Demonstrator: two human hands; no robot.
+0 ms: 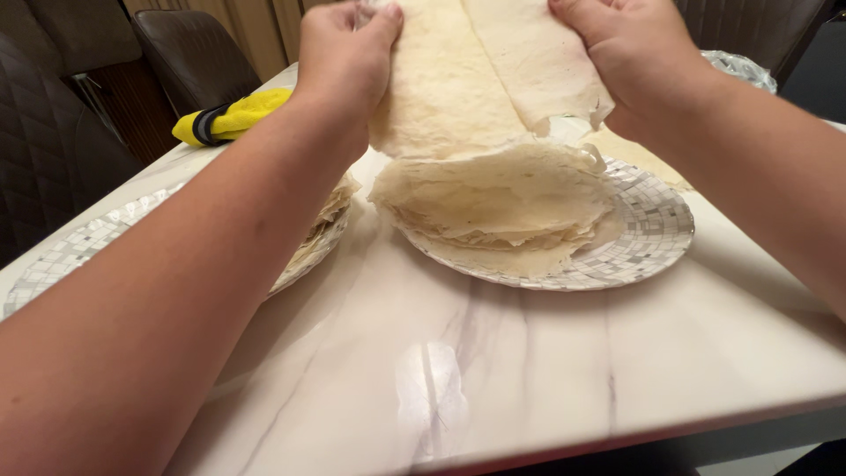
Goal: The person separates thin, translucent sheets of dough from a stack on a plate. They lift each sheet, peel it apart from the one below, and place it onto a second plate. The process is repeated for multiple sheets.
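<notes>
Dining rm, head view only. White marble-look counter (493,370) w/ grey veining fills lower frame; dark quilted chairs (189,53) behind at upper left, wood panelling beyond.

Item 1: left hand (345,55), upper centre-left. Fingers pressed together, thumb closed against them, pinching left edge of a thin pale flatbread sheet (445,88). Sheet is lifted, hanging from top of frame down to the plate.

Item 2: right hand (627,55), upper right. Fingers curled over a second strip of sheet (542,62), gripping it; fingertips are partly out of frame, so exact pinch can't be told. Torn, ragged lower edge shows just beside this hand.

Item 3: mosaic plate (652,234), round, silver-white mirrored tiles, centre-right on counter. Holds stack of flatbread (498,207), many thin layers, edges uneven; lifted sheet's lower end touches stack top.

Item 4: second mosaic plate (79,251), same kind, at left, largely hidden by left forearm. More folded sheets (333,211) lie on its right side.

Item 5: yellow cloth (233,116) w/ dark band round it, rolled, on counter near far left edge.

Item 6: crinkled foil or clear wrap (745,69), far right, behind right forearm; kind unclear.

Progress, as judged: sheet is raised off main stack and appears to be parting into 2 strips; both plates already carry bread. Large stack remains on centre plate.

Packages/labels/signs: none visible; no print on any item.
</notes>
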